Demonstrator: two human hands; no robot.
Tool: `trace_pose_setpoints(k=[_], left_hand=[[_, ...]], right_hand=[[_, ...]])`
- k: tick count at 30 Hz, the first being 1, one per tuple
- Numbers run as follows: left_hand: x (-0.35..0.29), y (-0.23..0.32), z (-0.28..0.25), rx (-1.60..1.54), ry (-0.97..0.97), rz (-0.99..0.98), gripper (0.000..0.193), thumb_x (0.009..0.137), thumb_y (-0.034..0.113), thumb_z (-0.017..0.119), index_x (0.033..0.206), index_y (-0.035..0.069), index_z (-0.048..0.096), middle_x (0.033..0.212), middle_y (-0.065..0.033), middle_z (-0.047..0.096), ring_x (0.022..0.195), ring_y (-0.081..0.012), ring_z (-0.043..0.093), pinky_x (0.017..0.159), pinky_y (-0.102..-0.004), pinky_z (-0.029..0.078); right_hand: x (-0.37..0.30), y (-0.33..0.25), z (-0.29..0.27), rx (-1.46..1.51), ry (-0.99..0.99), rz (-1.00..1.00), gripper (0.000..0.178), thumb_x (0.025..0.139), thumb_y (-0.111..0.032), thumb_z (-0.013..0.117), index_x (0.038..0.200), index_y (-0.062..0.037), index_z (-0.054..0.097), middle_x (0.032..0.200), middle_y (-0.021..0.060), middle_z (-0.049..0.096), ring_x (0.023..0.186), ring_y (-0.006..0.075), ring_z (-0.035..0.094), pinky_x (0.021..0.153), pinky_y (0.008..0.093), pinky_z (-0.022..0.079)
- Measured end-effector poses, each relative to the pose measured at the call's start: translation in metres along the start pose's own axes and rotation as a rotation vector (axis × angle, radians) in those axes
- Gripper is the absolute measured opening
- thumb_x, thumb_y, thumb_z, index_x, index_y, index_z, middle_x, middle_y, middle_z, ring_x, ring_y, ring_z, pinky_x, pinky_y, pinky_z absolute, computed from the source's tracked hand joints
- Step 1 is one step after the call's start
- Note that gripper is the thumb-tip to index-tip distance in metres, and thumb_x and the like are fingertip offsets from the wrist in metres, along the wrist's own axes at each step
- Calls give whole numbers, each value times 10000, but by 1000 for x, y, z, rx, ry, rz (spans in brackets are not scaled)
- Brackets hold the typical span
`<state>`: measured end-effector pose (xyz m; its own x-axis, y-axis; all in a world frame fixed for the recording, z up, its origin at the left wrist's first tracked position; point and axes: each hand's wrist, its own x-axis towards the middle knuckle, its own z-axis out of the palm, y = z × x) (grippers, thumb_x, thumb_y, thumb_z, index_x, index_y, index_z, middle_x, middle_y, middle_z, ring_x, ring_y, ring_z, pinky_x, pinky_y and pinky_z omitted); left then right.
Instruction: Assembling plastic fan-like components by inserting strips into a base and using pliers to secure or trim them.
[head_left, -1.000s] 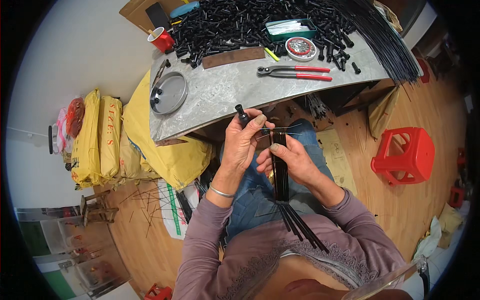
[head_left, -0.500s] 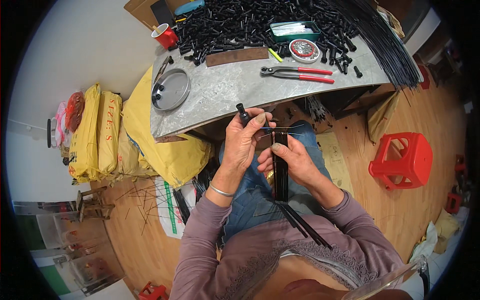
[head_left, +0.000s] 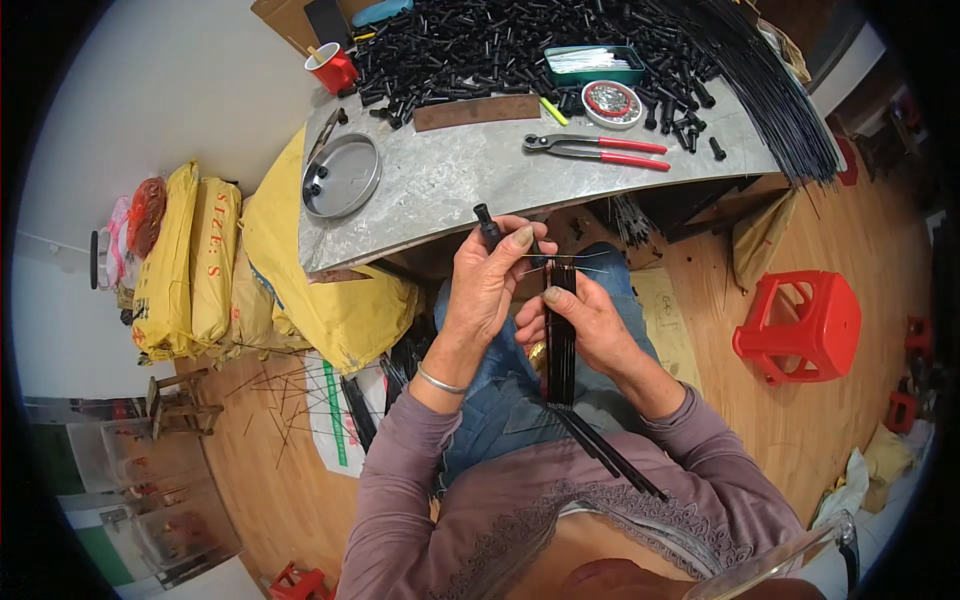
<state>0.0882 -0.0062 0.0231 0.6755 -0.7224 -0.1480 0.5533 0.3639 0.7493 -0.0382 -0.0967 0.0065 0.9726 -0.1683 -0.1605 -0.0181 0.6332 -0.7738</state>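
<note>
Above my lap, my left hand is closed around a black plastic tube-like piece with a flared end, its lower part hidden by the palm. The left thumb and fingertips also pinch at the top of a flat bundle of thin black rods. My right hand grips that bundle from the right, thumb across its front. Thin wires stick out sideways at the bundle's top, between the two hands. Lower down the rods bend at small joints, and their loose ends point toward my chest.
On the grey table lie red-handled pliers, a round metal tray, a heap of black parts and long black rods. A red mug stands at the back left. To the right is a red stool; yellow sacks stand left.
Almost nothing differs. The view has shifted slightly; both hands keep their grip on the tube-like piece and the rods, with only slight finger movement near the wires.
</note>
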Motion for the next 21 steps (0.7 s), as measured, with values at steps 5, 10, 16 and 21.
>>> trace_pose_setpoints(k=[5,10,16,21], left_hand=[[3,-2,-6,5,-9,3,173,874,87,654,1008,21,566,921,-83,611,836,-197,651,722,-319,565],[2,-2,-6,-13,8,-16,162,872,85,655,998,24,573,919,-82,617,836,-196,653,717,-314,564],[2,-1,-6,-16,25,-25,160,874,90,655,998,23,578,930,-92,634,840,-206,660,709,-304,562],[1,-2,-3,-1,26,0,171,870,92,661,997,12,579,929,-95,629,833,-207,658,721,-316,568]], right_hand=[[0,-2,2,4,4,3,376,970,-277,505,1184,17,412,923,183,639,784,255,684,710,347,574],[1,0,1,4,20,15,370,968,-276,508,1178,16,419,919,182,639,780,255,684,707,345,574],[2,2,1,8,11,6,363,968,-273,509,1180,7,418,913,179,641,775,253,683,705,343,574],[3,2,1,9,8,0,348,971,-267,504,1172,3,417,913,181,641,778,252,684,703,346,575]])
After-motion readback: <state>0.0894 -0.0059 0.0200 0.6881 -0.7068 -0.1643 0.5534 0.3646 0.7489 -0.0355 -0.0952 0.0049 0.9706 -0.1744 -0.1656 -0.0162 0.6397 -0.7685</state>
